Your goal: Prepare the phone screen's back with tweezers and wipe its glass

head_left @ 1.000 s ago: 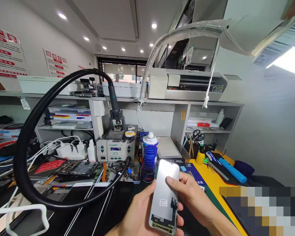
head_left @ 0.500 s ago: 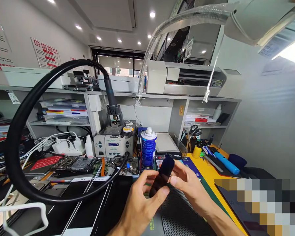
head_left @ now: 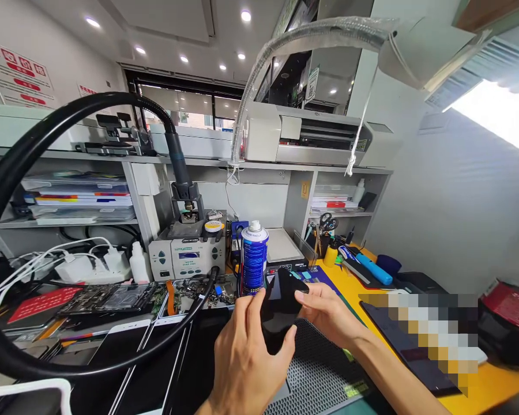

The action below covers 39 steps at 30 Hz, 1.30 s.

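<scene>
A dark, glossy phone (head_left: 281, 305) is held up between both hands, its broad face turned toward the camera. My left hand (head_left: 253, 351) grips its left and lower edges, fingers behind the left side and thumb at the lower right. With thumb and fingers, my right hand (head_left: 328, 311) pinches the upper right edge. Beneath the hands lies a grey perforated mat (head_left: 324, 369). Just behind the phone stands a blue spray can (head_left: 254, 259) with a white cap.
Phones with black screens (head_left: 125, 351) lie at the left under a thick black hose (head_left: 125, 369). A soldering station (head_left: 185, 259) stands behind. On the yellow tabletop (head_left: 419, 276) at the right are tools and a dark tablet (head_left: 398, 340).
The phone has turned from nearly edge-on to show its broad face. My left fingers have risen along its left side. The camera view has shifted right.
</scene>
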Available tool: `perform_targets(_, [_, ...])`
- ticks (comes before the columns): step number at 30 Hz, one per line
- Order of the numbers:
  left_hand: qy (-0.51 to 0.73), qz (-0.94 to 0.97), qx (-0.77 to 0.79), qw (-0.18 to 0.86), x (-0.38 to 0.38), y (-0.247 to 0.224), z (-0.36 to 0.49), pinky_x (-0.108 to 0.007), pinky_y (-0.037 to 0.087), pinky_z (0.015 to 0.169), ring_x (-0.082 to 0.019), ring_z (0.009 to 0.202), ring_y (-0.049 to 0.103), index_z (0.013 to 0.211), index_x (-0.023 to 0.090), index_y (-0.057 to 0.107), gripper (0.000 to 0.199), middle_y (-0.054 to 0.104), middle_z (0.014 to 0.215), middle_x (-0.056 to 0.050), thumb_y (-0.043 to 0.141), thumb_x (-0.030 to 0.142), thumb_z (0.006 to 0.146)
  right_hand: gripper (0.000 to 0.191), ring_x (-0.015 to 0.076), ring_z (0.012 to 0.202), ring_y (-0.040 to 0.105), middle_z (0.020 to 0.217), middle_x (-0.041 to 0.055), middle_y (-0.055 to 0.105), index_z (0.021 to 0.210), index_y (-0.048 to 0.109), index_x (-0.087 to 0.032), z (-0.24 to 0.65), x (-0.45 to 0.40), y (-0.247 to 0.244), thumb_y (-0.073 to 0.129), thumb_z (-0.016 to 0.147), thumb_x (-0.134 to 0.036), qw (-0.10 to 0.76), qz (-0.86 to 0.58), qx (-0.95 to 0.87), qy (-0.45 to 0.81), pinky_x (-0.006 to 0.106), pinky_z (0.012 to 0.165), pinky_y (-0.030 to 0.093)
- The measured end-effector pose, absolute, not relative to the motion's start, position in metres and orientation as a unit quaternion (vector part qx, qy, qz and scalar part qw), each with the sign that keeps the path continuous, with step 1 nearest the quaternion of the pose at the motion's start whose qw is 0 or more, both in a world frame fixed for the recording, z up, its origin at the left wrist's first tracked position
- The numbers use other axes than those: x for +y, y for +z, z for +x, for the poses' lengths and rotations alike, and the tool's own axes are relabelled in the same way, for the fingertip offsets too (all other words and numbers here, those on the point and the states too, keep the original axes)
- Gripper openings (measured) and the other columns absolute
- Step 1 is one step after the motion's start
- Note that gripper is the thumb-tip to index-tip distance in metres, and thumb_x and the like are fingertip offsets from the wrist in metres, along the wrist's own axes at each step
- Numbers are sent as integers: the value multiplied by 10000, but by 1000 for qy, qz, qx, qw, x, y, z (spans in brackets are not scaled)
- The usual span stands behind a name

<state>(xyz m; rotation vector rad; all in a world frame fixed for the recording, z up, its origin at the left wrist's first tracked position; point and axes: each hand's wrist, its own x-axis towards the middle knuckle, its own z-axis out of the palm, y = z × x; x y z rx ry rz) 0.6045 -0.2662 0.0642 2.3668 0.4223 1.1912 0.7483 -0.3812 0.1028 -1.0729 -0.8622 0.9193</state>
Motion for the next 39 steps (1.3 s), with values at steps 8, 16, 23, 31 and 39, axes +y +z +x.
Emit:
perform_targets(8, [276, 768, 162, 556, -270, 89, 602, -381, 486, 891, -280, 1020, 612, 1266, 199, 552, 547, 649, 1100, -103, 617, 561, 861, 310, 182, 816, 684, 931, 104, 736, 930, 746, -133, 761, -386, 105, 698, 868, -433, 689, -482, -337, 423, 324, 791, 509])
perform_targets(16, [-28, 385, 45, 921, -268, 104, 603, -456, 515, 840, -279, 901, 654, 1186, 137, 666, 599, 641, 1187, -147, 374, 606, 957, 374, 115, 523, 551, 645, 41, 623, 738, 678, -106, 761, -389, 107, 691, 859, -459, 663, -483, -363, 443, 228, 483, 421])
perform_targets(23, [-61, 350, 18, 934, -273, 103, 601, -479, 516, 815, -281, 839, 646, 1157, 19, 679, 719, 619, 1134, -211, 303, 602, 969, 417, 81, 474, 479, 588, 16, 567, 698, 650, -96, 755, -393, 112, 689, 858, -479, 661, -487, -367, 438, 210, 466, 362])
perform_targets(31, [42, 483, 95, 870, -273, 104, 599, -378, 531, 788, -226, 824, 649, 1229, 106, 607, 561, 650, 1093, -153, 514, 565, 919, 354, 118, 709, 627, 912, 51, 685, 1122, 675, -165, 761, -391, 110, 717, 858, -397, 709, -487, -357, 365, 229, 623, 475])
perform_targets(39, [311, 792, 163, 500, -278, 82, 602, -343, 513, 789, -227, 930, 624, 1313, 203, 446, 640, 633, 1137, -99, 714, 498, 813, 642, 236, 1064, 634, 1234, 126, 647, 1263, 642, -166, 756, -392, 111, 863, 683, -331, 697, -444, -408, 389, 389, 964, 471])
